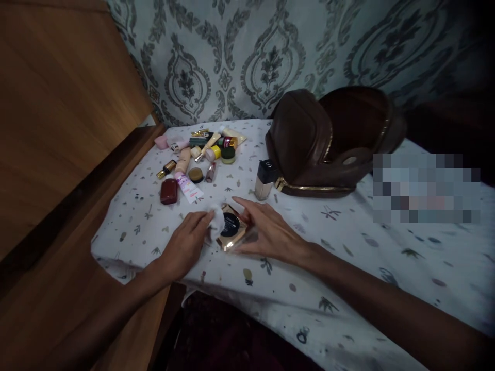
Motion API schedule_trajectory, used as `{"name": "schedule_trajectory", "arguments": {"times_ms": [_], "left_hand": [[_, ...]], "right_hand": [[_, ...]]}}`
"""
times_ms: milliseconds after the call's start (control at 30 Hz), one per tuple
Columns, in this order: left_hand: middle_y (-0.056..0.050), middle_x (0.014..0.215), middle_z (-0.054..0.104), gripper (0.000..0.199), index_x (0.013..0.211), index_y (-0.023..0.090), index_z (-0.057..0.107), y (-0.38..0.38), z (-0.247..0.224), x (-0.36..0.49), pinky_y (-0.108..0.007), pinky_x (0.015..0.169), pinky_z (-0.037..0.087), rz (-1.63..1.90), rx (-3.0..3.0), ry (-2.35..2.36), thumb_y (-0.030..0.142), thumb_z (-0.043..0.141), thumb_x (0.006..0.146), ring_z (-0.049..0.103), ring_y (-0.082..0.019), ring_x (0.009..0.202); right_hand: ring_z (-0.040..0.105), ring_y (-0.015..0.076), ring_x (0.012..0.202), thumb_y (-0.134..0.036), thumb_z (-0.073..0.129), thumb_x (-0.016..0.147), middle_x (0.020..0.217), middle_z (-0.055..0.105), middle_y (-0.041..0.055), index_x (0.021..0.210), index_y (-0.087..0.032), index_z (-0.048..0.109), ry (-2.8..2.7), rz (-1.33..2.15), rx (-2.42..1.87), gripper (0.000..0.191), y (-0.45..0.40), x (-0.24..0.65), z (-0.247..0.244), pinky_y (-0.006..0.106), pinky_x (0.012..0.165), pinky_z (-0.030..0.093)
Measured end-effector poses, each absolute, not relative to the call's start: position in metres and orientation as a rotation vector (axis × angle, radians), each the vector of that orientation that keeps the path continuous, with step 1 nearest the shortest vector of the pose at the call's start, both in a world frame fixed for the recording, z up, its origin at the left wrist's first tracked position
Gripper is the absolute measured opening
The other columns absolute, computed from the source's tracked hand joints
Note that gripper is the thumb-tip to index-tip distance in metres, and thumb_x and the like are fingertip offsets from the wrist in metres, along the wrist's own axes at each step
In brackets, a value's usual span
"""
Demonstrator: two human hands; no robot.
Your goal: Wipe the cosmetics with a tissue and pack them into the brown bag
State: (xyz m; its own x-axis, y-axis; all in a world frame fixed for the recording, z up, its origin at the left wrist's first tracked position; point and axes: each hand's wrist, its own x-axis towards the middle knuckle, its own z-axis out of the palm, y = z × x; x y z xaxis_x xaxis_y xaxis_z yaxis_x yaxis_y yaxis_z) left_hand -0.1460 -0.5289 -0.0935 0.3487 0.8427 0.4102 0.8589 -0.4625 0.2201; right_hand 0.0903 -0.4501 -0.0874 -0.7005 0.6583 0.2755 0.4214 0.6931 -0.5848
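No wording was legible: pale lettering on the gold compact [232, 228] was too small, as were print on the pastel tube [188, 187] towards ten o'clock and a mark on the black cap [267, 171] towards one o'clock.

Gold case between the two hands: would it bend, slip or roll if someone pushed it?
The gold case likely stays stiff, judging by its crisp, angular edges. Its shiny surface could feel slippery. Those straight sides probably make rolling unlikely.
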Motion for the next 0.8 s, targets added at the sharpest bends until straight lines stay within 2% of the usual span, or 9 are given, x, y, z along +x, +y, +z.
{"name": "schedule_trajectory", "arguments": {"times_ms": [100, 167, 267, 367, 467, 533, 633, 733, 800], "left_hand": [[-0.011, 0.122, 0.062, 0.048, 0.142, 0.023, 0.046, -0.519, -0.088, -0.148, -0.042, 0.095, 0.054, -0.756, -2.611, -1.629, 0.008, 0.036, 0.097, 0.059, -0.023, 0.112], [-0.01, 0.121, 0.063, 0.046, 0.138, 0.022, 0.05, -0.512, -0.082, -0.148, -0.042, 0.096, 0.054, -0.746, -2.667, -1.623, 0.007, 0.035, 0.097, 0.059, -0.022, 0.112], [-0.011, 0.118, 0.065, 0.043, 0.132, 0.018, 0.054, -0.505, -0.074, -0.144, -0.042, 0.096, 0.054, -0.69, -2.732, -1.557, 0.006, 0.036, 0.095, 0.059, -0.023, 0.11], [-0.013, 0.12, 0.065, 0.04, 0.128, 0.015, 0.055, -0.504, -0.067, -0.133, -0.045, 0.095, 0.052, -0.569, -2.757, -1.464, 0.005, 0.041, 0.092, 0.058, -0.026, 0.11], [-0.014, 0.131, 0.061, 0.042, 0.13, 0.015, 0.054, -0.504, -0.064, -0.12, -0.047, 0.094, 0.05, -0.434, -2.77, -1.381, 0.005, 0.044, 0.09, 0.054, -0.029, 0.119], [-0.014, 0.136, 0.059, 0.042, 0.131, 0.015, 0.053, -0.504, -0.062, -0.115, -0.046, 0.093, 0.05, -0.361, -2.775, -1.361, 0.006, 0.045, 0.091, 0.053, -0.029, 0.122], [-0.014, 0.132, 0.062, 0.038, 0.129, 0.015, 0.054, -0.504, -0.062, -0.117, -0.048, 0.096, 0.049, -0.345, -2.718, -1.436, 0.009, 0.043, 0.093, 0.056, -0.029, 0.119], [-0.014, 0.12, 0.066, 0.034, 0.126, 0.014, 0.057, -0.508, -0.064, -0.129, -0.045, 0.098, 0.051, -0.444, -2.667, -1.576, 0.01, 0.04, 0.096, 0.061, -0.026, 0.112], [-0.013, 0.117, 0.067, 0.034, 0.127, 0.014, 0.056, -0.514, -0.067, -0.138, -0.041, 0.096, 0.054, -0.545, -2.644, -1.636, 0.012, 0.039, 0.098, 0.063, -0.024, 0.109]], "right_hand": [[0.063, 0.0236, 0.082, -0.045, 0.083, 0.071, 0.087, 0.065, 0.0027, 0.153, -0.022, 0.03, -2.43, 0.789, -0.809, 0.099, -0.45, 0.091, -0.089, 0.045, 0.083, 0.052], [0.063, 0.0223, 0.08, -0.041, 0.081, 0.073, 0.085, 0.064, 0.0015, 0.154, -0.022, 0.027, -2.422, 0.826, -0.81, 0.1, -0.45, 0.09, -0.092, 0.044, 0.083, 0.053], [0.062, 0.0292, 0.101, -0.043, 0.082, 0.07, 0.105, 0.064, 0.0107, 0.155, -0.016, 0.025, -2.386, 0.766, -0.832, 0.106, -0.448, 0.089, -0.098, 0.051, 0.092, 0.051], [0.05, 0.0369, 0.128, -0.045, 0.084, 0.067, 0.135, 0.052, 0.0217, 0.156, -0.013, 0.02, -2.364, 0.71, -0.82, 0.115, -0.446, 0.089, -0.103, 0.057, 0.105, 0.043], [0.045, 0.0366, 0.135, -0.04, 0.084, 0.069, 0.148, 0.043, 0.0226, 0.158, -0.018, 0.01, -2.363, 0.776, -0.783, 0.118, -0.445, 0.09, -0.104, 0.058, 0.109, 0.04], [0.044, 0.0367, 0.137, -0.039, 0.083, 0.069, 0.15, 0.04, 0.0227, 0.159, -0.018, 0.009, -2.36, 0.811, -0.773, 0.118, -0.445, 0.089, -0.102, 0.057, 0.11, 0.039], [0.047, 0.0371, 0.133, -0.041, 0.083, 0.068, 0.146, 0.045, 0.0231, 0.158, -0.015, 0.013, -2.356, 0.822, -0.796, 0.117, -0.447, 0.089, -0.098, 0.057, 0.108, 0.04], [0.054, 0.0363, 0.122, -0.045, 0.083, 0.067, 0.128, 0.058, 0.0202, 0.157, -0.011, 0.016, -2.363, 0.809, -0.838, 0.117, -0.45, 0.088, -0.093, 0.056, 0.104, 0.043], [0.056, 0.0358, 0.116, -0.046, 0.083, 0.067, 0.12, 0.062, 0.0185, 0.156, -0.01, 0.02, -2.37, 0.77, -0.858, 0.116, -0.453, 0.087, -0.091, 0.056, 0.101, 0.044]]}}
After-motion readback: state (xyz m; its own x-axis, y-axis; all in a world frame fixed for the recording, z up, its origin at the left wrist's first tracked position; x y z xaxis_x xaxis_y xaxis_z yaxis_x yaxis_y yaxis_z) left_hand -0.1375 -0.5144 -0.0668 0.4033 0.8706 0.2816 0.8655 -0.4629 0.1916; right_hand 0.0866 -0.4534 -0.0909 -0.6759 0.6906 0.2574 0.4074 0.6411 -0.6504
